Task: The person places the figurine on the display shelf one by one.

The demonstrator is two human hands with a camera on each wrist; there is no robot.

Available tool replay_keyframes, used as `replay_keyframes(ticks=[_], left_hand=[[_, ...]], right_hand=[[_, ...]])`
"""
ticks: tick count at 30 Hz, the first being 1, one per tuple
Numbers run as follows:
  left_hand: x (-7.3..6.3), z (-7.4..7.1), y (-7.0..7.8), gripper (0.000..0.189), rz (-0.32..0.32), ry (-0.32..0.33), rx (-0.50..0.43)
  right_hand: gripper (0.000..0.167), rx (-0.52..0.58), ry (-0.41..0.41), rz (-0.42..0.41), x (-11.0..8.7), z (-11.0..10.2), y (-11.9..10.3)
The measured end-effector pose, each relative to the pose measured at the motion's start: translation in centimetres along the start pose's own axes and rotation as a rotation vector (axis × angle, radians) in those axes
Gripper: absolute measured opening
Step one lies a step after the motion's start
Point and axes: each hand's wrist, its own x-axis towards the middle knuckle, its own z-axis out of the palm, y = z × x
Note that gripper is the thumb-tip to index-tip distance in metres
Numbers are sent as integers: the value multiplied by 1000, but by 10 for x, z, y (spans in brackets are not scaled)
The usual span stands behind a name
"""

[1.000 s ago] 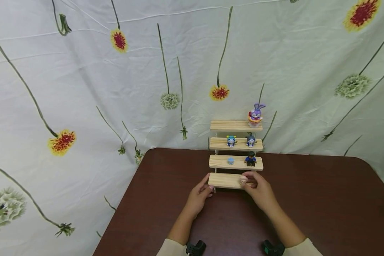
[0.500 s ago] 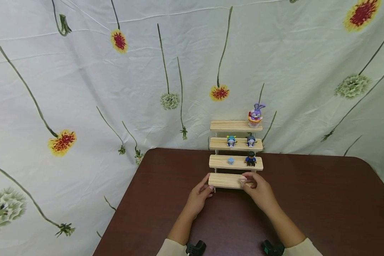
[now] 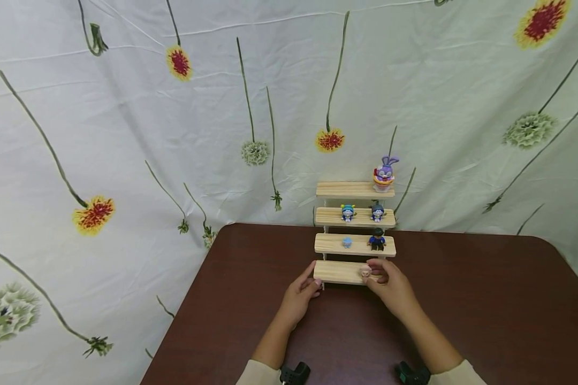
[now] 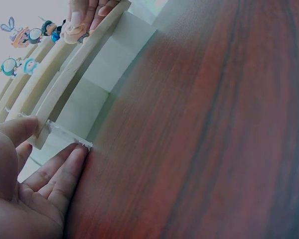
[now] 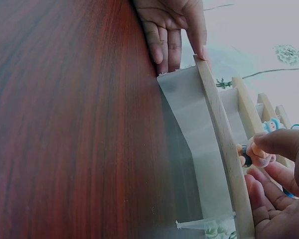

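On the right half of the bottom step [image 3: 338,271] of a wooden display stand is a small pale-pink-headed toy figurine [image 3: 364,272]. My right hand [image 3: 394,289] pinches it between thumb and fingers; the right wrist view shows the figurine [image 5: 260,153] with the thumb against its head and a dark part below. At the left end of the same step rests my left hand [image 3: 296,300]. Its thumb and index finger touch the board's end, and in the left wrist view the other fingers [image 4: 72,162] extend straight to the clear side support [image 4: 70,133] by the table.
Higher steps carry a purple rabbit figurine [image 3: 383,174], two blue-and-white figurines, one of them [image 3: 348,213] at mid-step, a small light-blue figurine [image 3: 347,242] and a dark-haired figure [image 3: 377,239]. The stand sits on a dark brown table [image 3: 472,299] before a flowered cloth [image 3: 212,107].
My right fingertips have eased slightly to the right, and a little more of the pink figurine shows between them. The left hand keeps its place on the step.
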Motion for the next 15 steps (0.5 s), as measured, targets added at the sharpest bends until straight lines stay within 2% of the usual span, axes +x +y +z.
replay_keyframes(ticks=[7, 11, 15], left_hand=[[0, 1, 0, 58, -16, 13, 18], [1, 1, -2, 58, -11, 30, 24], [1, 1, -1, 57, 4, 84, -12]], right_hand=[[41, 35, 17, -11, -1, -1, 1], [37, 47, 55, -16, -4, -3, 1], [32, 87, 106, -12, -6, -7, 1]])
